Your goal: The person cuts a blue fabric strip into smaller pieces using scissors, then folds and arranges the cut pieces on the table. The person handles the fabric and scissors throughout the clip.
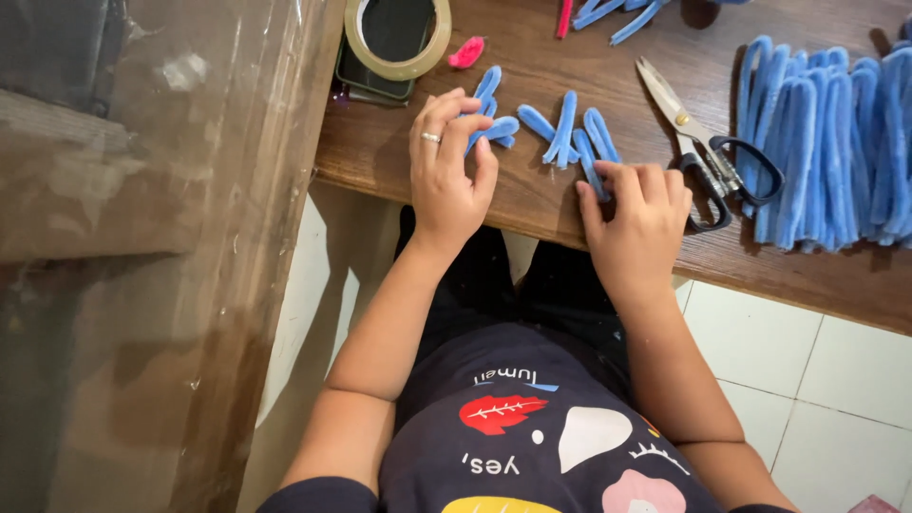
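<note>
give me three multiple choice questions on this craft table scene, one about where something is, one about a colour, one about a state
1. Where do the scissors lie?
A. between the right hand and the big pile of pipe cleaners
B. inside the tape roll
C. on the floor tiles

2. What colour are the folded pipe cleaner pieces by the hands?
A. green
B. light blue
C. yellow

3. How is the left hand placed?
A. in the lap
B. lifted high above the table
C. on the table edge, fingertips on the small blue pieces

Answers:
1 A: the scissors rest on the wooden table, right of the right hand and left of the big pile of pipe cleaners.
2 B: all the pieces near the hands are light blue.
3 C: the left hand's fingertips curl onto blue pieces below the tape roll.
</note>
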